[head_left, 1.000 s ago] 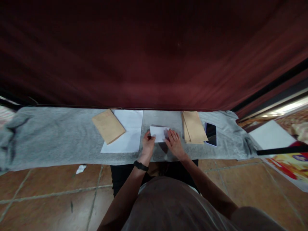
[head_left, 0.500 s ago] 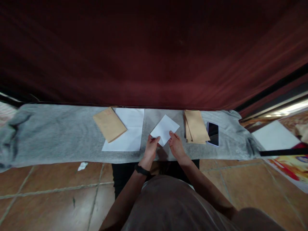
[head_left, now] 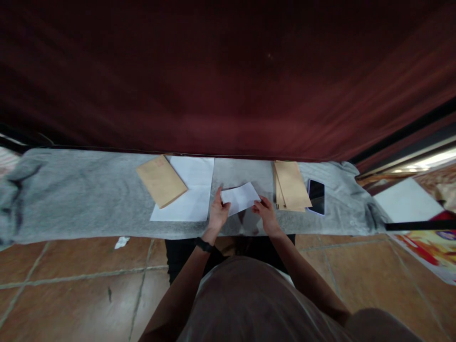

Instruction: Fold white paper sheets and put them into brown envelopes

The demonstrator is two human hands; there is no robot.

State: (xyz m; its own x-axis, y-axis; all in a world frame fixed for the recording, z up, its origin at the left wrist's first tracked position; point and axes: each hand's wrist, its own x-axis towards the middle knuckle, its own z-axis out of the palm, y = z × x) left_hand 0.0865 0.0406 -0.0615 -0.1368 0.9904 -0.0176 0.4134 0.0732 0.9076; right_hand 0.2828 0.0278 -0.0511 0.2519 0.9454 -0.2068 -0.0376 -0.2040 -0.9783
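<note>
In the head view, I see the person bent over a long surface covered with a grey cloth [head_left: 96, 194], a dark red drape [head_left: 228, 95] behind it. The folded white paper [head_left: 241, 197] is in the middle, slightly tilted, held between the two hands. The left hand [head_left: 218, 212] has its fingers closed on the paper's left end, thumb on top; a black wristband [head_left: 204, 245] circles that wrist. The right hand [head_left: 265, 212] grips the right end near its lower corner, fingers curled in.

Over to the left, a kraft-paper envelope [head_left: 162, 182] lies aslant, partly on a creased white sheet [head_left: 194, 204]. On the right sits a fanned stack of kraft-paper envelopes [head_left: 292, 185], and its near corner reaches the edge of a dark-screened smartphone [head_left: 316, 196]. Down on the tiled floor [head_left: 78, 294], in front of the surface, I notice a white scrap [head_left: 122, 242].
</note>
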